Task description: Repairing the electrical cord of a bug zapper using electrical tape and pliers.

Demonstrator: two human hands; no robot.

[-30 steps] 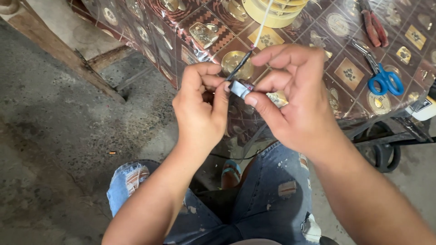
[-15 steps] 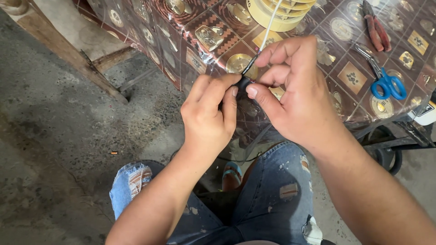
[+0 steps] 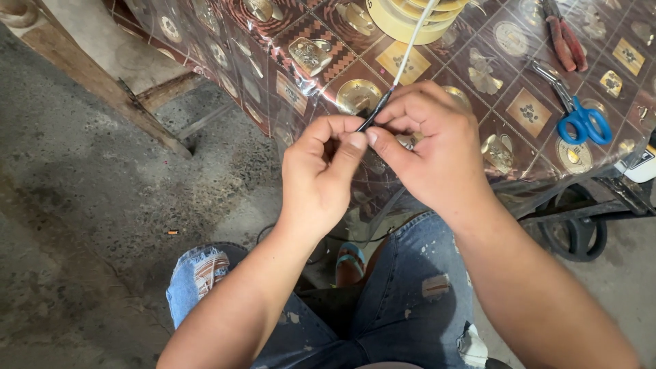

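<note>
A grey concrete floor [image 3: 89, 205] fills the left of the head view, with a bare wooden beam [image 3: 102, 89] running across it beside the worktop [image 3: 519, 109]. The worktop is covered in a glossy brown plastic cloth patterned with gold and tan squares, its edge hanging down toward the seated person's ripped, paint-flecked blue jeans [image 3: 403, 301]. On the worktop's far edge from the person sits a stack of cream tape rolls [image 3: 417, 14], partly cut off by the top of the frame. To the right of the rolls lie red-handled pliers [image 3: 566, 41], and nearer the person than those, blue-handled scissors [image 3: 581, 116], both well apart from the hands. A dark wheel [image 3: 574, 236] on a metal frame shows under the worktop's right edge. A foot in a blue sandal [image 3: 350, 263] rests on the floor between the knees.

The left hand [image 3: 318, 178] and right hand [image 3: 430, 147] meet in front of the worktop's hanging edge, knuckles up, thumbs almost touching. Fingers of both hands are pressed together, pinching a thin wire [image 3: 408, 51] whose black section sits at the fingertips and whose white length rises to the tape rolls. The hands hide the wire's lower end.
</note>
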